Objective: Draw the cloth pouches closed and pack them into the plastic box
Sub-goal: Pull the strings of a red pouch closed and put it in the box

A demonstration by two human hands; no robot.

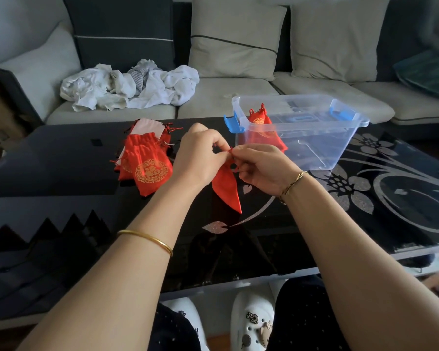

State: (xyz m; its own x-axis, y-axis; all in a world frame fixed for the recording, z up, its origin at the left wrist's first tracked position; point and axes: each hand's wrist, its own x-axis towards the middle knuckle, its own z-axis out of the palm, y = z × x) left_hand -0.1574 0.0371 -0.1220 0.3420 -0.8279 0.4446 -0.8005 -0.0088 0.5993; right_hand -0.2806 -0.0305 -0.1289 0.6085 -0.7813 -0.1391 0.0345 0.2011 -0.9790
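Observation:
A red cloth pouch hangs above the black glass table, its body pointing down toward me. My left hand and my right hand both pinch its drawstring at the top, fingertips nearly touching. A pile of several red pouches with gold print lies on the table to the left of my hands. The clear plastic box with blue latches stands to the right and behind, with one red pouch leaning inside its left end.
The black glass table with silver flower patterns fills the view; its near edge is just above my knees. Behind it stands a sofa with crumpled white cloths and cushions. The box's lid lies under the box.

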